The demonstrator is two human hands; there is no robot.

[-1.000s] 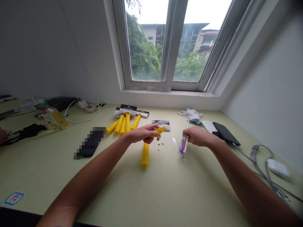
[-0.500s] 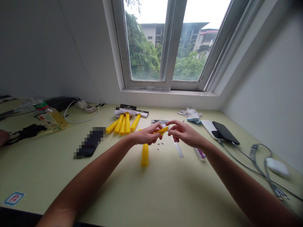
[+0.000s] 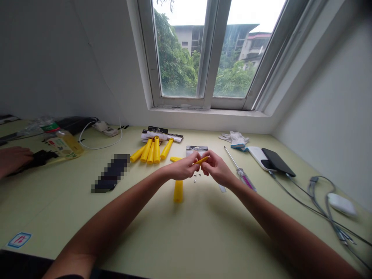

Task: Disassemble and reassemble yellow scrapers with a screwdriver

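Note:
In the middle of the table, my left hand (image 3: pixel 186 167) is closed on a small flat yellow plastic piece (image 3: pixel 201 160). The fingers of my right hand (image 3: pixel 217 167) pinch the other end of that piece; their tips are partly hidden. Below my left hand lies a yellow handle (image 3: pixel 178 192), its upper part covered by the hand. Another yellow piece (image 3: pixel 175 159) shows just behind my left wrist. Tiny metal fasteners (image 3: pixel 195 181) rest on the table under my hands. A thin metal blade (image 3: pixel 222 188) sticks out from beneath my right wrist.
A screwdriver (image 3: pixel 244 177) lies to the right, with a glove (image 3: pixel 235 138) and a black phone-like slab (image 3: pixel 277 162) beyond. Several yellow handles (image 3: pixel 157 149) with black cards sit at the back. Left are a pixelated dark object (image 3: pixel 112 174), a bottle (image 3: pixel 65 143) and another person's hand (image 3: pixel 14 159).
My right hand has moved left and closed onto the yellow piece, uncovering the screwdriver and hiding most of the blade. The other person's hand has come further into view at the left.

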